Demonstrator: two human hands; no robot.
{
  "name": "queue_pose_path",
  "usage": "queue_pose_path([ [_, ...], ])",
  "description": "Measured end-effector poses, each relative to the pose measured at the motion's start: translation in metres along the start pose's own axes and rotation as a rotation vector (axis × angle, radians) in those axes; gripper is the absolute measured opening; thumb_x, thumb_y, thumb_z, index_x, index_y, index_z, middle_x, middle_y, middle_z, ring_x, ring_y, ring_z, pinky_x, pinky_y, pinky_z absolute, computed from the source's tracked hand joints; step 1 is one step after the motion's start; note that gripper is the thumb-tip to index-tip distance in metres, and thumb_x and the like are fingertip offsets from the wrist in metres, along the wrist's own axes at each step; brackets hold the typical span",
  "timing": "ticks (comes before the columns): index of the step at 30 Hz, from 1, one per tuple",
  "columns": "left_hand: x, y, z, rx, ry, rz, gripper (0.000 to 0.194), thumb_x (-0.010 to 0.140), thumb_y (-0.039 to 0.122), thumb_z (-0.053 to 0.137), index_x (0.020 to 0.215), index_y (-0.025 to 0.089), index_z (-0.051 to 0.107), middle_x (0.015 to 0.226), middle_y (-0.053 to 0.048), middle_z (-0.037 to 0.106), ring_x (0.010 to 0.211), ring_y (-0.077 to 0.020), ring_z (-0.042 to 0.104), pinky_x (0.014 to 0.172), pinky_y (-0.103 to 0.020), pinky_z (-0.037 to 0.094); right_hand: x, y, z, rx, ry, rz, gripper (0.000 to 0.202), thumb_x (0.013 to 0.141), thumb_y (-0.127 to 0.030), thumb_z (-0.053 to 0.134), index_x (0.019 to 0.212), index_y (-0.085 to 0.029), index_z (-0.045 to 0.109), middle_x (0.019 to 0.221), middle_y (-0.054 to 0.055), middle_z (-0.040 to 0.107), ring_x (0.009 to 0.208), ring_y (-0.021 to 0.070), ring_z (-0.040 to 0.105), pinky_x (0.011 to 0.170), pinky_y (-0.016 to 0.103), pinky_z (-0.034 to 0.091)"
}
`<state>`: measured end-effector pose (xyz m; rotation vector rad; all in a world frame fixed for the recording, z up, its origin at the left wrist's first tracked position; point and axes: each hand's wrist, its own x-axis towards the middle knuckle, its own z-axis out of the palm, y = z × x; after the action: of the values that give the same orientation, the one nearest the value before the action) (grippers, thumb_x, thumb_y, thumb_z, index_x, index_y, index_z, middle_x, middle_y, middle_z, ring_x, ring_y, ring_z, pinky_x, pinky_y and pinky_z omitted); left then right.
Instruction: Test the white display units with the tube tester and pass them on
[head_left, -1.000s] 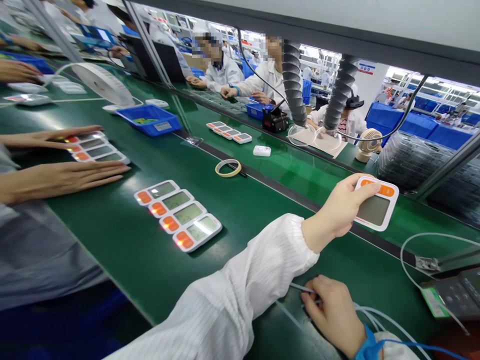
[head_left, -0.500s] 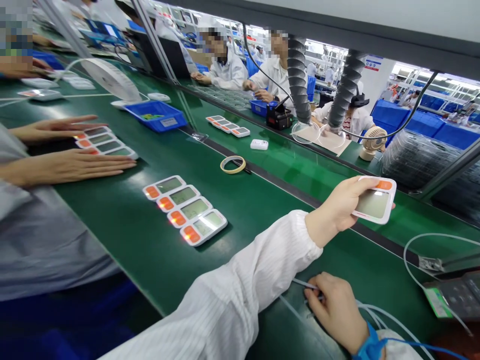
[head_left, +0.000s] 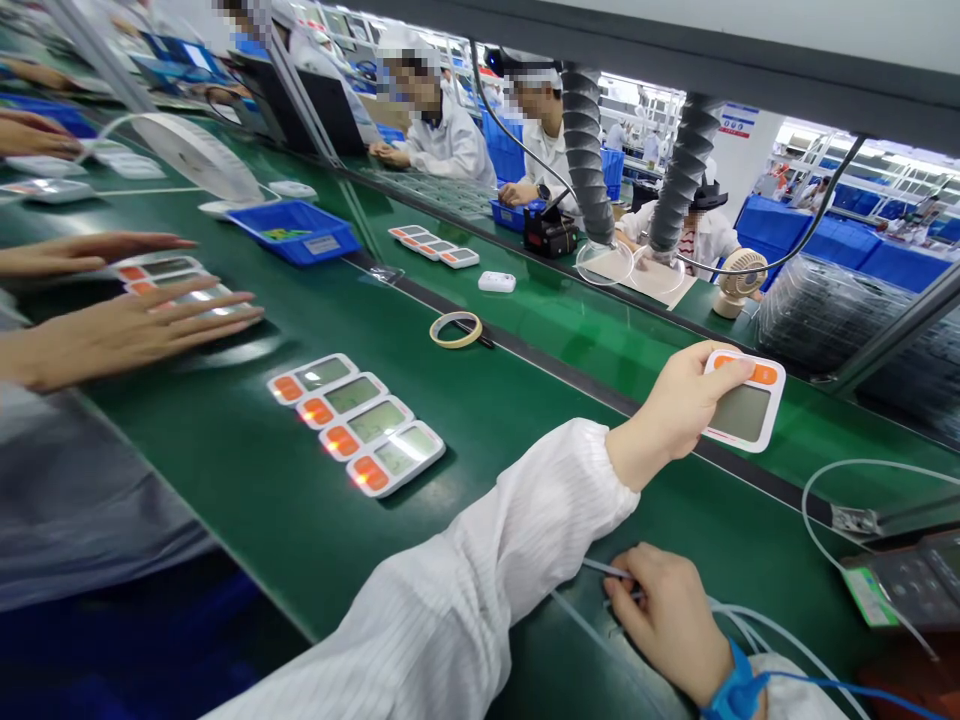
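Note:
My left hand (head_left: 675, 400) is stretched out over the far edge strip and grips a white device (head_left: 742, 410) with a grey screen and orange buttons, the thumb on the buttons. Below it, my right hand (head_left: 671, 615), with a blue wrist strap, is closed round thin grey cables (head_left: 607, 568) near the bench surface. Several similar devices (head_left: 375, 420) lie in an overlapping row on the green bench (head_left: 495, 420), left of my sleeve, with red lights glowing at their orange buttons.
At the left, a person's two hands (head_left: 142, 330) cover more devices. A blue tray (head_left: 296, 232), a tape roll (head_left: 455, 330) and a round white fan or lamp (head_left: 196, 155) stand farther back. At the right lies a dark instrument (head_left: 911, 580); several people sit opposite.
The view has shifted slightly, so the bench items appear farther left. The held device's screen looks darker and my left thumb sits on its buttons. The neighbour's near hand has spread its fingers.

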<state>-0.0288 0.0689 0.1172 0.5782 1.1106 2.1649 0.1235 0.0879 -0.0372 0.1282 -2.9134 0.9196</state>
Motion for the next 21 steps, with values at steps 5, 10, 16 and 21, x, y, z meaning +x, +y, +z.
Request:
queue_pose_path([
  [5,-0.0008,0.0023,0.0016,0.018,0.011,-0.014,0.017,0.078,0.030,0.070,0.084,0.018,0.059,0.071,-0.001,0.062,0.059,-0.0128,0.059,0.053,-0.024,0.047,0.0001,0.0004,0.0002,0.012,-0.003,0.002,0.012,0.094,-0.020,0.054,0.084,-0.020,0.061,0.075,0.000,0.059,0.069,0.0146,0.058,0.064,0.026,0.034],
  [10,-0.0012,0.0035,0.0025,0.051,0.029,-0.021,0.015,0.078,0.026,0.069,0.087,0.017,0.061,0.074,-0.001,0.062,0.060,-0.0122,0.059,0.054,-0.023,0.046,0.0009,0.0004,-0.0004,0.008,-0.013,0.015,0.014,0.094,-0.022,0.053,0.083,-0.020,0.061,0.075,0.000,0.059,0.069,0.0148,0.057,0.064,0.026,0.033],
  [16,-0.0019,0.0056,0.0027,0.060,0.018,-0.024,0.014,0.078,0.025,0.068,0.088,0.017,0.062,0.075,-0.001,0.062,0.060,-0.0129,0.059,0.051,-0.023,0.045,0.0003,0.0000,-0.0010,0.013,-0.014,0.012,0.014,0.094,-0.022,0.053,0.083,-0.020,0.061,0.074,0.000,0.059,0.068,0.0145,0.057,0.064,0.026,0.033],
  [21,-0.0012,0.0077,0.0030,0.061,0.018,-0.058,0.012,0.078,0.025,0.067,0.085,0.017,0.062,0.073,-0.002,0.060,0.061,-0.0131,0.058,0.051,-0.022,0.044,0.0001,0.0007,-0.0006,0.008,-0.005,-0.002,0.014,0.094,-0.021,0.054,0.082,-0.020,0.061,0.074,-0.001,0.059,0.068,0.0142,0.057,0.064,0.025,0.034],
])
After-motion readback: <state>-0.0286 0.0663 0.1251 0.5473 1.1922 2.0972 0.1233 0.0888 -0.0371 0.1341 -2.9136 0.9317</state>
